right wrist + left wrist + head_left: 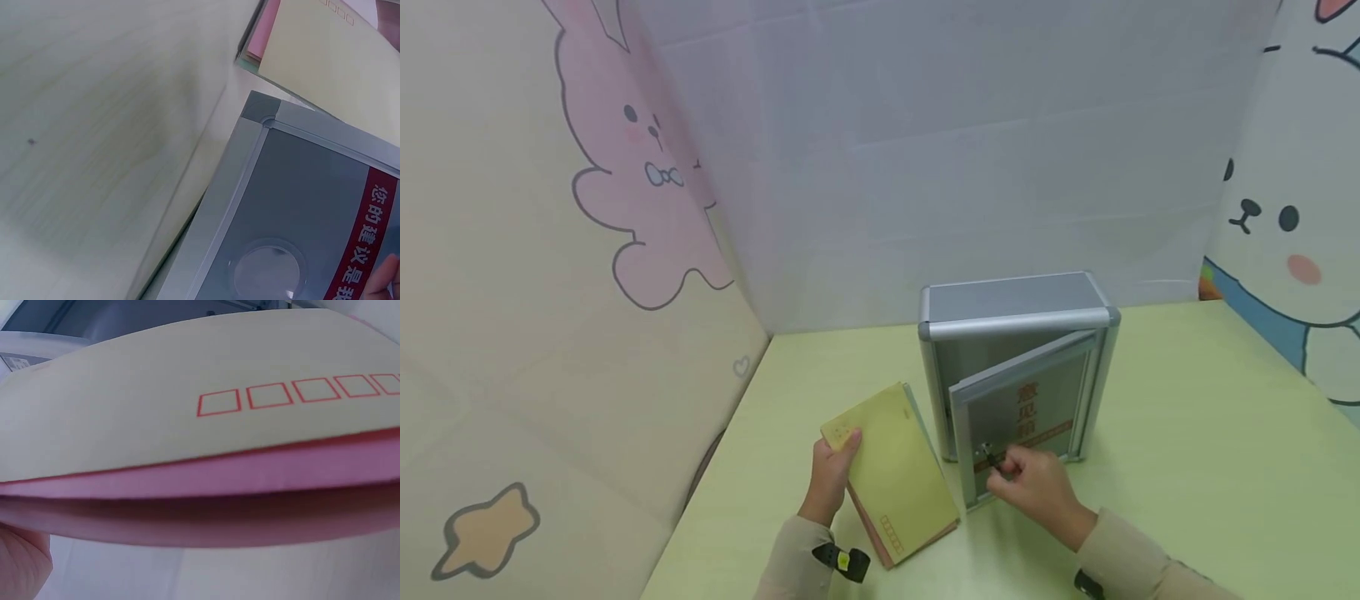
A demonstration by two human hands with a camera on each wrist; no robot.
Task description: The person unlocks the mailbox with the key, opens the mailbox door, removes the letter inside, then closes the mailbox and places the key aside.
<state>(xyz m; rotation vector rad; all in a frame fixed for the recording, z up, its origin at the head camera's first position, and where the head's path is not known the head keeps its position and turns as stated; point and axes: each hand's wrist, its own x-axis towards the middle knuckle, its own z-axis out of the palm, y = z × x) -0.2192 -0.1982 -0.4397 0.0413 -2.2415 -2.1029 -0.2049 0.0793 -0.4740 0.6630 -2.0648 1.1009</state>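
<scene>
My left hand grips a stack of envelopes by its left edge, thumb over the yellowish top one. Red postcode squares mark that envelope, and pink ones show beneath it in the left wrist view. To their right stands a grey metal suggestion box with silver trim, its front door swung partly outward. At the lock on the door's free edge, my right hand pinches a small dark key. Only fingertips of this hand show in the right wrist view.
The box and envelopes are on a pale yellow-green table. A white curtain hangs behind it, and printed cartoon sheets stand at both sides. The door carries a red band and a round disc.
</scene>
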